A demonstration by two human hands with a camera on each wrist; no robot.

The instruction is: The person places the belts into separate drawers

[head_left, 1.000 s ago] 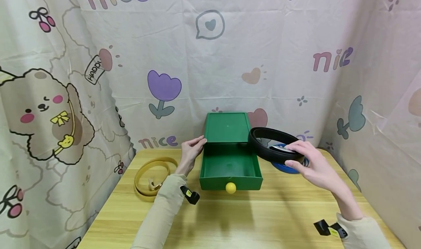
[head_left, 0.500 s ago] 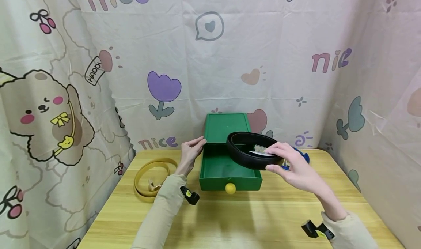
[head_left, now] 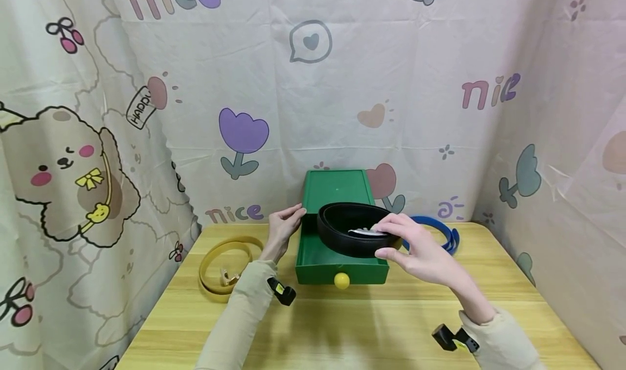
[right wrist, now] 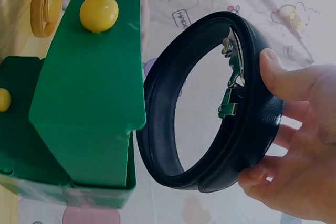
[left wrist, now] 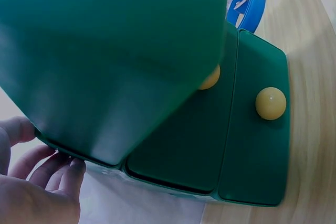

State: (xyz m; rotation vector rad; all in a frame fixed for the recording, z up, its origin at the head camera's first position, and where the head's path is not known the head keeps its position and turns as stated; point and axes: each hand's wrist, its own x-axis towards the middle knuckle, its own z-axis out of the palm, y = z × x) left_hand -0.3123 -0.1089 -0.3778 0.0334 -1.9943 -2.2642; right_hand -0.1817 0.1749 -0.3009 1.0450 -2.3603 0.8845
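My right hand (head_left: pixel 421 252) pinches a rolled black belt (head_left: pixel 349 246) by its right side, thumb on one face and fingers on the other. The belt hangs over the pulled-out top drawer (head_left: pixel 318 275) of a green drawer cabinet (head_left: pixel 337 188). A silver buckle (right wrist: pixel 236 61) shows inside the coil in the right wrist view. My left hand (head_left: pixel 283 230) touches the cabinet's left side near the top front corner with its fingertips. The drawer has a yellow round knob (head_left: pixel 342 281), and its interior is partly hidden behind the belt.
A coiled yellow belt (head_left: pixel 213 293) with a gold buckle lies left of the cabinet. On the right lies a blue belt (head_left: pixel 456 242), partly behind my right hand. Two lower drawers with yellow knobs (left wrist: pixel 271 103) are pushed in. A patterned curtain (head_left: pixel 318 98) stands behind the table.
My right hand has carried the black belt leftward from the cabinet's right side to over the pulled-out drawer, uncovering more of the blue belt. My left hand stays at the cabinet's side.
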